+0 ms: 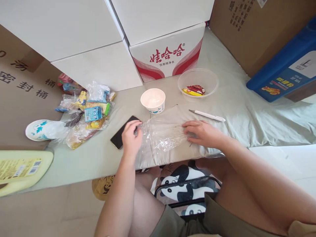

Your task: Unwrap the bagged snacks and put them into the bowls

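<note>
A clear, crinkled plastic bag (164, 135) lies flat on the pale green cloth between my hands. My left hand (132, 136) is at its left edge, fingers curved with a gap between thumb and index, partly covering a dark smartphone (118, 136). At the bag's right edge rests my right hand (203, 132), fingers stretched out and lying on the film. Just beyond the bag stands a white paper bowl (153, 100) with a blue-green print. A white pen-like tool with a thin metal tip (209, 116) lies past my right hand.
A translucent round tub (212, 85) holds red and yellow packets. Several wrapped snacks (92, 113) are heaped at left beside a tipped paper cup (37, 130). A white and red carton (168, 57) stands behind; a blue container (283, 72) is at right, a pale yellow jug (24, 169) at left.
</note>
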Action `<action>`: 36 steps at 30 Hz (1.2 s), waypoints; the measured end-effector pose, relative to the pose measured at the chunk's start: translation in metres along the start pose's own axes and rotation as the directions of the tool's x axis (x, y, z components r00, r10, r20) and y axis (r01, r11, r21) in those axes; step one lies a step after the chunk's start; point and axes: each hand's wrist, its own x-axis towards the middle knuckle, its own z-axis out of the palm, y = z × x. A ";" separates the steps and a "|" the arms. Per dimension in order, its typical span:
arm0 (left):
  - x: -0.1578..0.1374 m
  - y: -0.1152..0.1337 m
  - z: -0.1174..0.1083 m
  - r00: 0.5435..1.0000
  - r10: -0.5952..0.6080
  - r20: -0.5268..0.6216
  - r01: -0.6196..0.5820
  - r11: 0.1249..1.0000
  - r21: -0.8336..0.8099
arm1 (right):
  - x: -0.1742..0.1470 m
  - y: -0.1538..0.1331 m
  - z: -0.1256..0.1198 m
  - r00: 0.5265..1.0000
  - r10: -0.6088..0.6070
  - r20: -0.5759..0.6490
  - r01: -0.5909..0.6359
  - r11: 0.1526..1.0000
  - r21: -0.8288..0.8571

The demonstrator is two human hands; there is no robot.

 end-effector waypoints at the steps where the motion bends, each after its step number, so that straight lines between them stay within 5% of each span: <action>1: -0.001 0.002 -0.003 0.995 -0.007 -0.097 0.003 0.999 -0.040 | -0.003 -0.001 -0.001 1.000 0.021 -0.016 -0.021 0.999 -0.029; 3: -0.006 0.010 -0.006 0.992 0.025 -0.122 -0.041 0.990 -0.137 | -0.008 -0.004 -0.003 0.996 0.071 -0.059 -0.075 0.994 -0.081; 6: -0.016 0.024 -0.005 0.957 0.166 0.237 -0.123 0.975 -0.184 | -0.016 -0.008 -0.004 0.987 0.130 -0.097 -0.142 0.981 -0.128; 9: -0.022 0.032 0.002 0.868 0.090 0.489 -0.058 0.995 -0.080 | -0.020 -0.009 -0.007 0.977 0.168 -0.131 -0.182 0.978 -0.102; 12: -0.020 0.031 0.005 0.873 -0.036 0.486 0.139 0.974 -0.178 | -0.023 -0.008 -0.011 0.959 0.192 -0.211 -0.190 0.981 0.027; 16: -0.015 0.027 0.000 0.891 -0.163 0.424 0.359 0.824 -0.438 | -0.028 -0.008 -0.020 0.924 0.203 -0.324 -0.089 0.938 0.335; 21: -0.013 0.024 0.002 0.881 -0.293 0.371 0.457 0.731 -0.507 | -0.032 -0.012 -0.026 0.882 0.335 -0.331 -0.010 0.716 0.698; 25: -0.013 0.024 0.007 0.857 -0.355 0.373 0.497 0.758 -0.422 | -0.025 -0.014 -0.019 0.831 0.469 -0.298 -0.077 0.627 0.775; 28: -0.015 0.023 0.009 0.866 -0.359 0.348 0.453 0.859 -0.240 | -0.016 -0.012 -0.010 0.748 0.621 -0.234 -0.321 0.647 0.691; 31: -0.016 0.023 0.010 0.895 -0.313 0.317 0.328 0.945 0.007 | -0.011 -0.009 -0.003 0.692 0.665 -0.282 -0.535 0.734 0.419; 33: -0.016 0.025 0.010 0.914 -0.295 0.279 0.262 0.953 0.150 | -0.011 -0.009 0.001 0.699 0.601 -0.387 -0.579 0.794 0.186; 36: -0.015 0.029 0.012 0.942 -0.268 0.200 0.204 0.936 0.288 | -0.013 -0.016 0.007 0.802 0.368 -0.470 -0.466 0.878 -0.108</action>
